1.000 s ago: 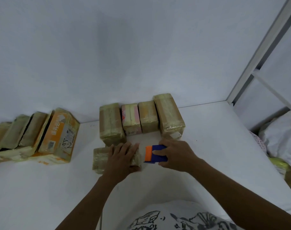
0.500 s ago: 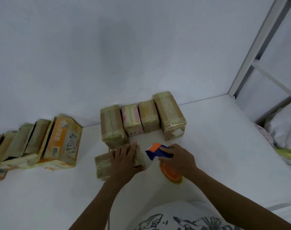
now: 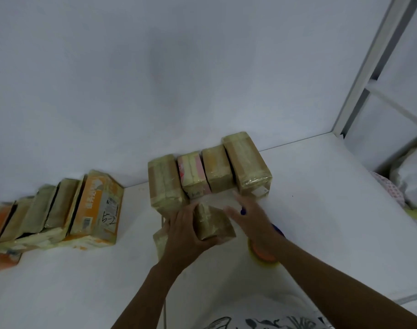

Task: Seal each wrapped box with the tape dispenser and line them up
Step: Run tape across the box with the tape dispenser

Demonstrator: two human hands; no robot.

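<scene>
My left hand grips a small wrapped box, which stands tilted up off the white table. Just right of that box, my right hand holds the blue and orange tape dispenser. The hand covers most of the dispenser; its orange roll shows under my wrist. A row of wrapped boxes stands against the wall right behind my hands, the leftmost one close to my left fingers.
A second batch of boxes leans in a line at the left, ending in an orange carton marked 5-2. A metal frame post rises at the table's right corner. Bags lie beyond the right edge.
My left hand has turned the small box up from lying flat. My right hand moved the dispenser off the box end, down to the right, then reached back toward the box.
</scene>
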